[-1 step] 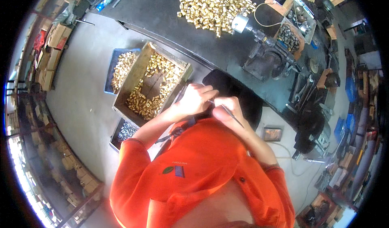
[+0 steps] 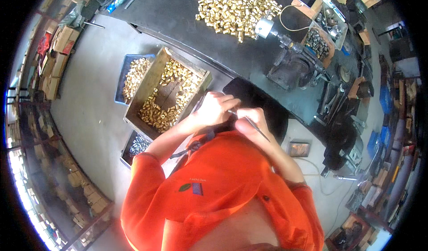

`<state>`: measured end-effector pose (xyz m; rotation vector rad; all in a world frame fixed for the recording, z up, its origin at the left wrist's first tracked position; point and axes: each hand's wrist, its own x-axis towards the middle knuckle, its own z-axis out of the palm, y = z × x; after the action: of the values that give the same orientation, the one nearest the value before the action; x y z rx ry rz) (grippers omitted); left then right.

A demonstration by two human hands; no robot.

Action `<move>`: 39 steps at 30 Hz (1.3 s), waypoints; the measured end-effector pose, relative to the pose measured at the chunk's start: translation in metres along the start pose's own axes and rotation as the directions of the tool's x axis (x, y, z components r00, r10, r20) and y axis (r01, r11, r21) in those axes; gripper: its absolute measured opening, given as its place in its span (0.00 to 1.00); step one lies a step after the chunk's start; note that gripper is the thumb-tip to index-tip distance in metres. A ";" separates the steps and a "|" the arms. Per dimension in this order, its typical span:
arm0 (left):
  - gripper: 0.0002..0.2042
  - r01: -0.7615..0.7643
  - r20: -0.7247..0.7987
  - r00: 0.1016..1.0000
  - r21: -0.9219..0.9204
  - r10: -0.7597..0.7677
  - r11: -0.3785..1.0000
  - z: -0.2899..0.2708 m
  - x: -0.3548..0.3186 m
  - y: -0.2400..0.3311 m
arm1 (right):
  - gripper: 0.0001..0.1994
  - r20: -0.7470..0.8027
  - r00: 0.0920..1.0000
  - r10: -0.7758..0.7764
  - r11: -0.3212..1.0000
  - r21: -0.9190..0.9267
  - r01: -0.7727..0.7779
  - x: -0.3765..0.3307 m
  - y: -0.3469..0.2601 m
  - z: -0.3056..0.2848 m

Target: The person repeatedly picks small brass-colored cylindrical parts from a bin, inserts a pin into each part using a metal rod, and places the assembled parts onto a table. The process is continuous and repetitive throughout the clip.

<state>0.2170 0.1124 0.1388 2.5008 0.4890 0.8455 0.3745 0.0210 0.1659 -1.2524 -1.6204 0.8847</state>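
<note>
My left hand (image 2: 217, 109) is closed, its fingers curled toward the right hand. What it holds, if anything, is hidden beneath the fingers. Close beside it, my right hand (image 2: 252, 119) grips a thin dark rod (image 2: 258, 129), which slants from between the two hands back along the right wrist. Both hands are above my lap, in front of the dark bench. To the left of my left hand stands a wooden crate (image 2: 206, 78) with many brass fittings (image 2: 157, 112) in it.
Brass fittings (image 2: 236, 8) lie heaped on the dark workbench (image 2: 178, 23). A clamping fixture (image 2: 290, 63) is mounted there, near wrenches (image 2: 332, 101). A blue bin (image 2: 119, 83) of brass parts and a dark bin (image 2: 126, 155) of silvery parts flank the crate. Shelves (image 2: 80, 179) line the left.
</note>
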 end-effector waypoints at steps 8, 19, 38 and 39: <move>0.07 0.094 -0.004 0.995 0.234 -0.096 0.968 -0.023 0.090 -0.085 | 0.19 -0.105 0.993 0.062 0.996 0.072 -0.054 -0.021 -0.027 -0.046; 0.23 0.461 -0.123 0.846 -0.321 -0.519 0.827 -0.112 0.094 -0.112 | 0.14 -0.048 0.995 0.082 0.995 0.062 -0.079 -0.031 -0.015 -0.028; 0.13 0.804 -0.094 0.316 0.555 -0.944 0.214 -0.037 -0.165 -0.214 | 0.12 -0.013 0.990 0.142 0.990 0.011 -0.142 -0.033 0.001 -0.008; 0.14 0.805 -0.091 0.321 0.551 -0.943 0.221 -0.036 -0.165 -0.215 | 0.12 -0.028 0.989 0.148 0.989 0.008 -0.148 -0.035 0.003 -0.008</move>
<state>0.0308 0.2266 -0.0260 2.0199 2.0302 -0.1701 0.3867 -0.0117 0.1586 -1.3897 -1.5162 0.9571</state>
